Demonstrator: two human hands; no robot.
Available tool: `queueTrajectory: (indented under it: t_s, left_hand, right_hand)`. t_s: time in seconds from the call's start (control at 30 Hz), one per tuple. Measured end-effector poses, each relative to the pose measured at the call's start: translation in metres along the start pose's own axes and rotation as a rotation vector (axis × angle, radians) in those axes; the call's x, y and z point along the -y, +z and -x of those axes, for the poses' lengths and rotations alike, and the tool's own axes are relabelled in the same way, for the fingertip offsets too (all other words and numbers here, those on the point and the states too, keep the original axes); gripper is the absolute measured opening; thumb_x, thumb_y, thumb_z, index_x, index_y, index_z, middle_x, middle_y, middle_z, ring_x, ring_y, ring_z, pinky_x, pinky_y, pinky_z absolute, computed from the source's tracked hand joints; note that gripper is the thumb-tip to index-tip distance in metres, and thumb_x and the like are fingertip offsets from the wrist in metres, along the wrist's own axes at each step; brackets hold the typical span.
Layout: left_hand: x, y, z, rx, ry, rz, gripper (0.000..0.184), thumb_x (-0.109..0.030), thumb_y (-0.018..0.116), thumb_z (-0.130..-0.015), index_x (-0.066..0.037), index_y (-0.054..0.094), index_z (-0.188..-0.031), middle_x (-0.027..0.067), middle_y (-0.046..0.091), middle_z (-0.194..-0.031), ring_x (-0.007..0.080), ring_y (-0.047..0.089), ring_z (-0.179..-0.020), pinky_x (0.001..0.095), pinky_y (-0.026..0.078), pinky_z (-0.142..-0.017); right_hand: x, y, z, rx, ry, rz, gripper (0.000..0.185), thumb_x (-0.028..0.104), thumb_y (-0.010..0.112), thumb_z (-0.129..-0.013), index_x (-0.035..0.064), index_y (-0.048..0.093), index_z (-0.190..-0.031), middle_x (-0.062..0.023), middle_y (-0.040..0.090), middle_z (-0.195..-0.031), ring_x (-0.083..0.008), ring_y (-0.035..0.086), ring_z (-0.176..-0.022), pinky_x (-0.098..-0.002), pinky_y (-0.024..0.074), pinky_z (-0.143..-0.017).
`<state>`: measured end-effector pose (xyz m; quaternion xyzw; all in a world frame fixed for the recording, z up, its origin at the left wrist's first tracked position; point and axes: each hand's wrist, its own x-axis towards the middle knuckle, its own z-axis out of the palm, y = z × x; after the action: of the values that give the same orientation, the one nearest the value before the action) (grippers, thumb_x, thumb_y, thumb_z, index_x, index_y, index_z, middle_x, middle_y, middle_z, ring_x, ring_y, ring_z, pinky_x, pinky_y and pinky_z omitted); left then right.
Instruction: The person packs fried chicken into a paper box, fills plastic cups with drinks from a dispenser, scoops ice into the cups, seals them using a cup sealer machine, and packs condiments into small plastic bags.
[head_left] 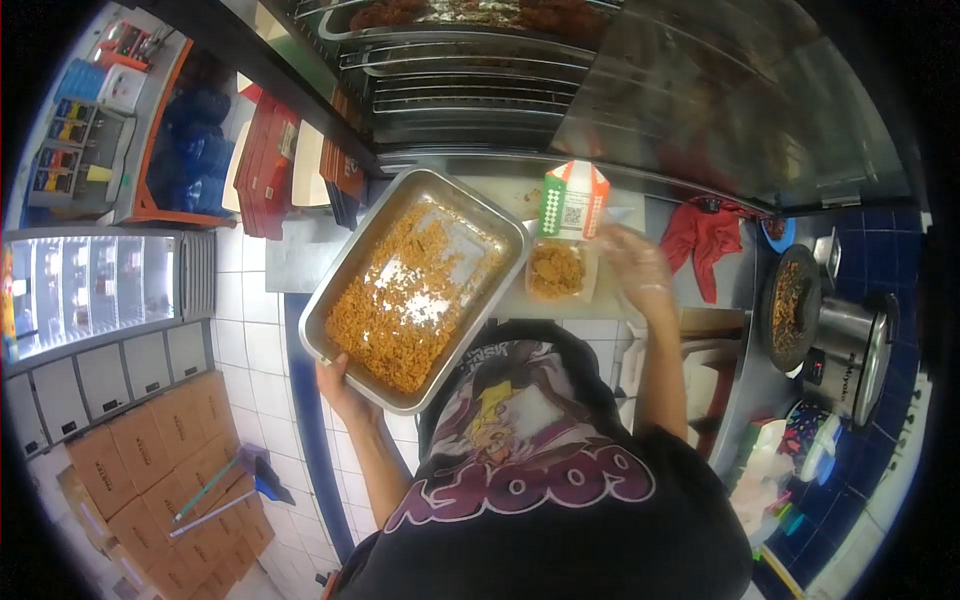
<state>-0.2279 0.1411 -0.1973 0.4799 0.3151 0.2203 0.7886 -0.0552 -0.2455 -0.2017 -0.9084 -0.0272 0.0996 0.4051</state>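
My left hand [345, 388] is closed on the near left rim of a deep metal tray [512, 232], tilted and resting partly over the counter. Loose golden-brown crumbs [395, 310] cover much of its bottom, with bare metal showing at the far right. On the counter to the right stands an open paper food box [572, 205], its raised lid printed green, white and red with a QR code. Brown fried food [557, 270] fills the box. Just right of it is my right hand [637, 268], apparently in a clear plastic glove; its fingers are blurred.
A warming cabinet [470, 95] with wire racks rises behind the counter. Folded red boxes [268, 165] stand at the left. A red cloth [703, 240], a stone mortar [790, 308] and a rice cooker [850, 355] lie to the right. Cardboard cartons [160, 470] are on the floor.
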Motion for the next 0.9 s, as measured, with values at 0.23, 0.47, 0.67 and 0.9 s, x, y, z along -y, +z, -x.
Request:
queueTrajectory:
  t_s: [0.23,0.47,0.67,0.9]
  left_hand:
    - [-0.015,-0.015,0.0,-0.035,-0.025,0.138,0.06,-0.019,0.058,-0.083,0.002,0.047,-0.138,0.0191,0.057,-0.13,0.0326,0.058,-0.119,0.0427,0.049,-0.101]
    - [-0.022,-0.011,0.004,0.074,0.071,0.212,0.061,-0.018,0.058,-0.08,0.002,0.049,-0.137,0.0181,0.058,-0.129,0.0325,0.059,-0.118,0.0428,0.05,-0.1]
    - [-0.014,-0.035,0.013,-0.024,0.042,0.281,0.058,-0.016,0.062,-0.079,0.002,0.052,-0.134,0.0164,0.059,-0.128,0.032,0.058,-0.118,0.0424,0.05,-0.099]
    - [-0.018,-0.079,0.013,-0.12,-0.001,0.294,0.055,-0.014,0.059,-0.083,0.0,0.05,-0.135,0.0177,0.058,-0.13,0.0323,0.058,-0.119,0.0442,0.05,-0.1]
  right_hand:
    - [0.064,-0.008,-0.011,-0.02,0.011,-0.635,0.03,0.019,0.065,-0.097,0.0016,0.067,-0.122,-0.0062,0.07,-0.102,-0.0126,0.065,-0.083,-0.028,0.0547,-0.068]
    - [0.246,0.018,-0.072,-0.056,-0.188,-1.444,0.045,0.026,0.065,-0.097,0.0022,0.055,-0.134,-0.0117,0.067,-0.103,-0.0238,0.067,-0.089,-0.0382,0.0573,-0.074]
    - [0.287,0.012,-0.139,-0.531,-0.377,-1.597,0.032,0.023,0.06,-0.099,0.0026,0.055,-0.123,-0.01,0.064,-0.101,-0.0234,0.066,-0.085,-0.0405,0.0579,-0.077]
    - [0.275,-0.043,-0.168,-0.449,-0.269,-1.732,0.017,0.019,0.058,-0.1,0.0024,0.059,-0.105,-0.0112,0.062,-0.093,-0.0251,0.063,-0.086,-0.0439,0.0553,-0.086]
